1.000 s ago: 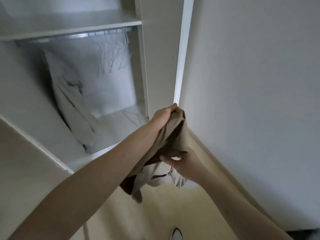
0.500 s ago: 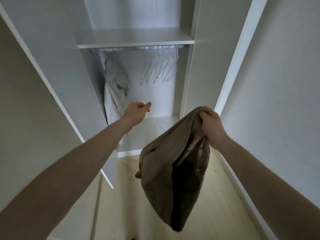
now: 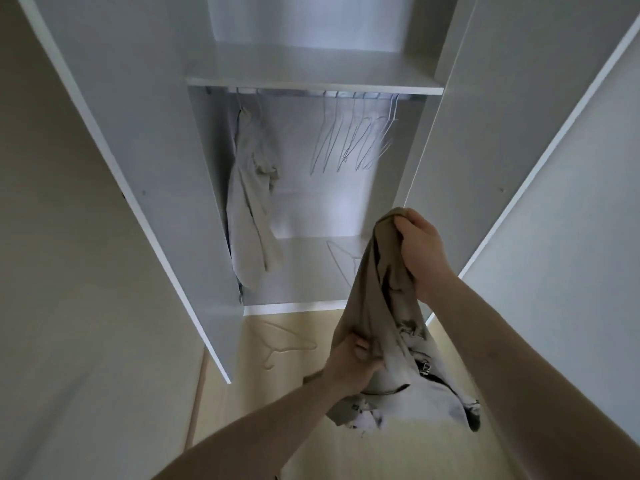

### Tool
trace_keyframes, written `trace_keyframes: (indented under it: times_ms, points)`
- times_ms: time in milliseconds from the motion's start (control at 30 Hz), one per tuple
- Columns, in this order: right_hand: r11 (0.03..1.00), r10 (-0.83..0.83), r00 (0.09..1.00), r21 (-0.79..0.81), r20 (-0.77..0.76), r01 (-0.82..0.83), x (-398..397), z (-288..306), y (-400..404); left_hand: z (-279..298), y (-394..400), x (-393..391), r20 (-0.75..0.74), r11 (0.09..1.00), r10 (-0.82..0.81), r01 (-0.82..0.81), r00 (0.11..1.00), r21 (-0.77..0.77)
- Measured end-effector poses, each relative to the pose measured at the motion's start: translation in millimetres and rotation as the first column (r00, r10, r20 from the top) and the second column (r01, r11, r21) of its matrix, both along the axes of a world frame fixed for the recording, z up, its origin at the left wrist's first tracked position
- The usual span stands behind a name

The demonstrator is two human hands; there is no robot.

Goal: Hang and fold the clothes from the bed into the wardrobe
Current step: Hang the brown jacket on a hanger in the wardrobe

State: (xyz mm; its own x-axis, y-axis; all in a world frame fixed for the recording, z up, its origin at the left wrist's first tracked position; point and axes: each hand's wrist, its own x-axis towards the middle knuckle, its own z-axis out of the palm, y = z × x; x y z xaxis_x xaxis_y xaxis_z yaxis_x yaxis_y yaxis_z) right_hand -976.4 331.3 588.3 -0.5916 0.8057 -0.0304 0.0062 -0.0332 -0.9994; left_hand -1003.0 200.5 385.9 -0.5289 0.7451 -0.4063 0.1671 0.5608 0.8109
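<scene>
Garment: a tan garment (image 3: 381,327) hangs bunched between both hands at about 5 o'clock in the head view, in front of the open wardrobe (image 3: 145,140) and not yet inside it.
Right hand: the right hand (image 3: 420,252) is curled tight round the top of the cloth at about 3 o'clock, fingers clamped on a gathered fold.
Left hand: the left hand (image 3: 353,362) pinches the fabric lower down at about 6 o'clock, fingers closed on it.
Rail: the rail (image 3: 311,93) runs under the shelf at 12 o'clock; a bunch of empty wire hangers (image 3: 356,140) hangs at its right end.
Already hung: a pale garment (image 3: 249,216) hangs at the rail's left end, about 10 o'clock.
Loose hangers: one hanger on the wardrobe floor (image 3: 343,261) near centre, partly behind the held cloth; another hanger on the room floor (image 3: 284,342) at about 7 o'clock.
Risk, grip: the cloth is held in a wad, so neckline or waistband is hard to find; a hanger may go in crooked and the item slide off.
Risk, hands: both hands are occupied; freeing one to reach a hanger could let the lower part drop.
Risk, rail: the wire hangers sit close together and may tangle or come off the rail when one is pulled.
Risk, footing: the hanger on the room floor lies near where the person stands and could be stepped on.
</scene>
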Motion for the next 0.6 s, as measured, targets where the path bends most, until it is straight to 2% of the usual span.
trace_keyframes:
  times_ms: [100, 200, 267, 333, 433, 500, 600]
  points:
    - [0.998, -0.057, 0.998, -0.038, 0.003, 0.057, -9, -9, 9, -26, -9, -48, -0.078, 1.0, -0.002, -0.001, 0.997, -0.027]
    - [0.993, -0.017, 0.999, -0.112, 0.034, 0.021, -10, -19, 11, -45, -21, -102, -0.064, 0.995, 0.086, -0.089, 0.994, -0.047]
    - [0.99, -0.004, 0.998, -0.139, 0.067, 0.013, -15, -25, 12, -51, -15, -137, -0.143, 0.996, -0.083, 0.079, 0.986, -0.034]
    - [0.988, -0.001, 0.995, -0.156, 0.096, 0.016, -21, -27, 15, -51, -3, -159, -0.247, 0.957, -0.288, 0.287, 0.925, -0.044]
    - [0.98, 0.034, 0.995, -0.198, 0.089, -0.015, -28, -23, 29, -52, 16, -181, -0.348, 0.903, -0.428, 0.381, 0.834, -0.197]
    - [0.969, 0.069, 0.996, -0.24, 0.061, -0.052, -30, -20, 44, -59, 25, -192, -0.315, 0.881, -0.469, 0.409, 0.825, -0.24]
    - [0.945, 0.158, 0.987, -0.295, 0.033, -0.142, -31, -24, 62, -71, 28, -192, -0.198, 0.867, -0.467, 0.401, 0.862, -0.297]
